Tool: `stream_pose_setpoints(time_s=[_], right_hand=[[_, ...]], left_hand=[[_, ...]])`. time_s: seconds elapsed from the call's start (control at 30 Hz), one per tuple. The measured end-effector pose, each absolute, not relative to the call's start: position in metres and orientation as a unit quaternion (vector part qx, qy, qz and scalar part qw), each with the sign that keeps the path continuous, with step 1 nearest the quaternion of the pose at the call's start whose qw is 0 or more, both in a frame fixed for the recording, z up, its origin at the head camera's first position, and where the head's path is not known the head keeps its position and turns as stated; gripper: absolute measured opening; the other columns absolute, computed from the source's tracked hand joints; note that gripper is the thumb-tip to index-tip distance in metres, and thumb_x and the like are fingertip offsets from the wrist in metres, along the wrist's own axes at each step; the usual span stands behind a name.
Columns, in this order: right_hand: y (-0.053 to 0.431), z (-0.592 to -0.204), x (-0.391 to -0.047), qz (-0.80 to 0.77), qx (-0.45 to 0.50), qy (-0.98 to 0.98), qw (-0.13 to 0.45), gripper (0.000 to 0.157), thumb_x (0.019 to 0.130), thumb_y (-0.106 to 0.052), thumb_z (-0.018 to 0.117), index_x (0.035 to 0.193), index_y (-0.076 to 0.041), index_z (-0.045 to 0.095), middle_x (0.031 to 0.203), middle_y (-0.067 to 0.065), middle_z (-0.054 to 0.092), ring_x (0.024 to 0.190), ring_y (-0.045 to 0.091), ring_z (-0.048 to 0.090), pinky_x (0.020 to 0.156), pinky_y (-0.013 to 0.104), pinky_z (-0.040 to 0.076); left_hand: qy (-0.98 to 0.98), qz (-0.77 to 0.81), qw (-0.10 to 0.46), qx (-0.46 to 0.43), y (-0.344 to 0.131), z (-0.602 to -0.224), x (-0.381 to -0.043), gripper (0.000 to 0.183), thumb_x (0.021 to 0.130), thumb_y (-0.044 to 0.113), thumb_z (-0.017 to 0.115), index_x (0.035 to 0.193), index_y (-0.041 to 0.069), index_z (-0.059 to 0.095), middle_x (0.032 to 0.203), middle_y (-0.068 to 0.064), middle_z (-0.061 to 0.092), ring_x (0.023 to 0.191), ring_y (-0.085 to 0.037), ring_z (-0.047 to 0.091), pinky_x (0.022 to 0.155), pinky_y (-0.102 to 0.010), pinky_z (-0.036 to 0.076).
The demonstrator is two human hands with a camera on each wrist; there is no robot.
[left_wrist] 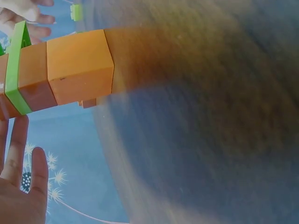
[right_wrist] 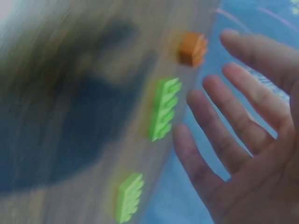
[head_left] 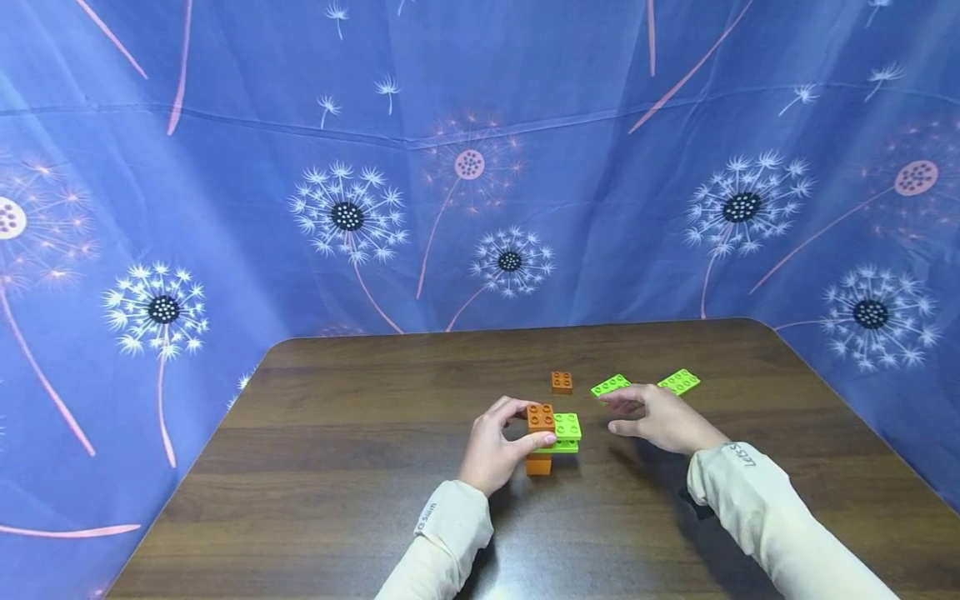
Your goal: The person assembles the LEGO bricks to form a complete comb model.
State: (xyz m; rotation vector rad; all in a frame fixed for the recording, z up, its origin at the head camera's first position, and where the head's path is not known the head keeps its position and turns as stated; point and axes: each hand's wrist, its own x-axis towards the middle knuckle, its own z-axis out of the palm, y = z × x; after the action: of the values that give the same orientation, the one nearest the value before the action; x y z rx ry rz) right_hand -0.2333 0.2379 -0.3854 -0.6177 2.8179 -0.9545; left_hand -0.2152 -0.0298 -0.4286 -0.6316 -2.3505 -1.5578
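My left hand [head_left: 495, 447] holds a brick tower between thumb and fingers. An orange brick [head_left: 540, 417] tops the tower, beside a lime green brick [head_left: 567, 425]. Under them a green layer [head_left: 558, 447] juts out to the right, above a lower orange brick [head_left: 538, 465]. The left wrist view shows the tower's base orange brick [left_wrist: 81, 65] on the table. With fingers extended and holding nothing, my right hand [head_left: 663, 417] is above the table by a loose green brick [head_left: 611, 385]. The right wrist view shows that same green brick [right_wrist: 163, 109] beyond the fingertips.
Another green brick [head_left: 679, 382] lies behind and right of the right hand. A small orange brick [head_left: 561, 383] sits behind the tower. The brown wooden table [head_left: 322, 433] ends at a blue dandelion-print cloth [head_left: 420, 233].
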Motion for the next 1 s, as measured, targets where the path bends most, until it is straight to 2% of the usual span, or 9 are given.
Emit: stream_pose_setpoints(time_s=[0.17, 0.3, 0.5, 0.67, 0.8, 1.0], right_hand=[[0.249, -0.398, -0.242, -0.28, -0.175, 0.944, -0.001, 0.04, 0.089, -0.012, 0.077, 0.124, 0.005, 0.067, 0.113, 0.02, 0.071, 0.097, 0.036, 0.069, 0.081, 0.051, 0.055], [0.251, -0.41, -0.249, -0.251, -0.158, 0.954, -0.044, 0.04, 0.086, -0.013, 0.078, 0.122, 0.003, 0.069, 0.109, 0.019, 0.071, 0.095, 0.036, 0.069, 0.081, 0.054, 0.053], [0.249, -0.421, -0.261, -0.235, -0.139, 0.958, -0.085, 0.044, 0.085, -0.012, 0.078, 0.125, 0.001, 0.068, 0.119, 0.021, 0.066, 0.099, 0.038, 0.067, 0.082, 0.058, 0.051], [0.249, -0.423, -0.268, -0.248, -0.124, 0.957, -0.082, 0.047, 0.084, -0.009, 0.078, 0.128, 0.003, 0.066, 0.126, 0.025, 0.063, 0.112, 0.047, 0.06, 0.092, 0.062, 0.047], [0.252, -0.425, -0.272, -0.25, -0.115, 0.959, -0.073, 0.051, 0.083, -0.008, 0.078, 0.13, 0.005, 0.063, 0.131, 0.03, 0.059, 0.121, 0.054, 0.053, 0.097, 0.065, 0.043], [0.252, -0.431, -0.278, -0.243, -0.11, 0.964, -0.013, 0.066, 0.089, -0.012, 0.074, 0.146, 0.006, 0.046, 0.149, 0.035, 0.04, 0.132, 0.059, 0.038, 0.103, 0.069, 0.036]], left_hand=[[-0.806, -0.539, 0.12, -0.213, -0.029, -0.428, -0.216, 0.035, 0.079, 0.019, 0.088, 0.11, 0.008, 0.075, 0.098, -0.002, 0.069, 0.096, -0.022, 0.066, 0.087, -0.045, 0.053], [-0.808, -0.536, 0.123, -0.212, -0.029, -0.427, -0.216, 0.036, 0.079, 0.019, 0.088, 0.11, 0.009, 0.075, 0.098, -0.002, 0.069, 0.096, -0.02, 0.066, 0.087, -0.044, 0.053], [-0.809, -0.537, 0.119, -0.207, -0.03, -0.428, -0.214, 0.036, 0.079, 0.02, 0.088, 0.111, 0.009, 0.075, 0.099, 0.0, 0.069, 0.098, -0.018, 0.065, 0.089, -0.039, 0.052], [-0.807, -0.541, 0.117, -0.205, -0.029, -0.429, -0.214, 0.036, 0.08, 0.02, 0.088, 0.112, 0.009, 0.075, 0.1, 0.0, 0.069, 0.098, -0.019, 0.066, 0.089, -0.038, 0.052], [-0.803, -0.547, 0.113, -0.207, -0.029, -0.43, -0.214, 0.036, 0.08, 0.02, 0.087, 0.112, 0.008, 0.075, 0.1, -0.002, 0.069, 0.099, -0.027, 0.066, 0.088, -0.039, 0.053], [-0.803, -0.544, 0.122, -0.21, -0.029, -0.432, -0.216, 0.036, 0.079, 0.02, 0.088, 0.11, 0.007, 0.075, 0.098, -0.003, 0.069, 0.098, -0.03, 0.066, 0.086, -0.039, 0.053]])
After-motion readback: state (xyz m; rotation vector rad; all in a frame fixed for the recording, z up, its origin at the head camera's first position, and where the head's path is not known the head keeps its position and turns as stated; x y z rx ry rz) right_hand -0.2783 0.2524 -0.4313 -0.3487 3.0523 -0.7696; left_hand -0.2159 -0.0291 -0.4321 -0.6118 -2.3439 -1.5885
